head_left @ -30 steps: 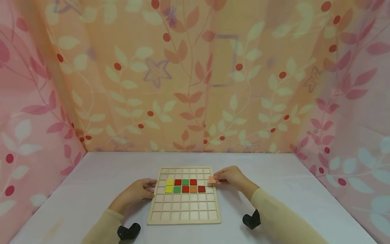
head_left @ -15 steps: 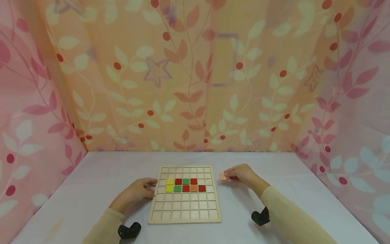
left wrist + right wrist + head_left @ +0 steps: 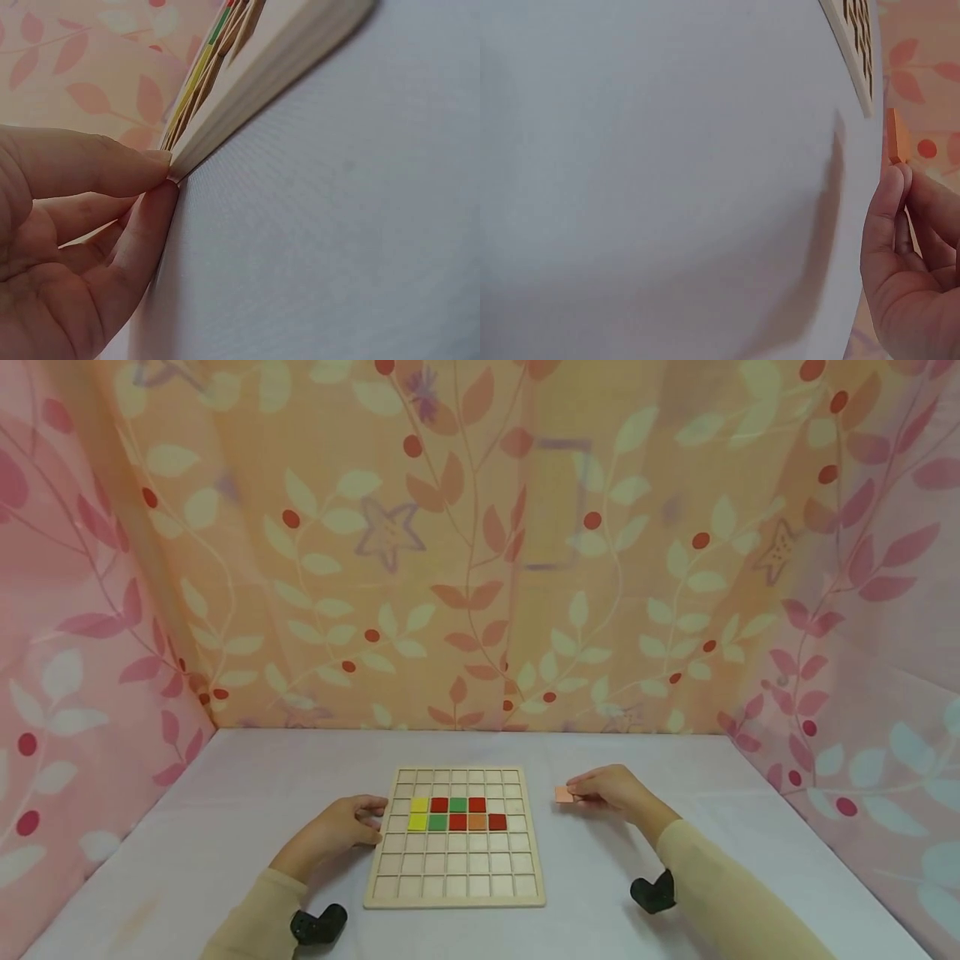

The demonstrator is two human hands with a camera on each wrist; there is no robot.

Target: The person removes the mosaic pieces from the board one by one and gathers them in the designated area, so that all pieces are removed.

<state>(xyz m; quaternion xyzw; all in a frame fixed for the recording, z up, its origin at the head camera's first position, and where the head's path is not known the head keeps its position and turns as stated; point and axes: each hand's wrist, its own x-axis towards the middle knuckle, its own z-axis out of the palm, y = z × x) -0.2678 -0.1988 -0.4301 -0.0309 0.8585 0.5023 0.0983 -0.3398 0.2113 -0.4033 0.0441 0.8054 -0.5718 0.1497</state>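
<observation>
A square wooden board (image 3: pixel 454 865) with a raised grid lies on the table. Yellow, green, red and orange square tiles (image 3: pixel 457 822) fill part of two of its rows. My left hand (image 3: pixel 341 831) grips the board's left edge, thumb and fingertips against the rim, as the left wrist view also shows at the wooden edge (image 3: pixel 247 97). Off to the board's right, my right hand (image 3: pixel 611 789) pinches one orange tile (image 3: pixel 898 136) by its side between thumb and fingers. That tile is apart from the board and above the tabletop, its shadow falling below.
White cloth covers the table (image 3: pixel 285 760). A leaf-patterned curtain (image 3: pixel 480 635) rises behind it and along both sides. Each wrist carries a black device, one at the left wrist (image 3: pixel 318 925) and one at the right wrist (image 3: pixel 654 892).
My right hand has moved rightward with the orange tile, from over the board's right edge to well beside it. My left hand and the board look the same.
</observation>
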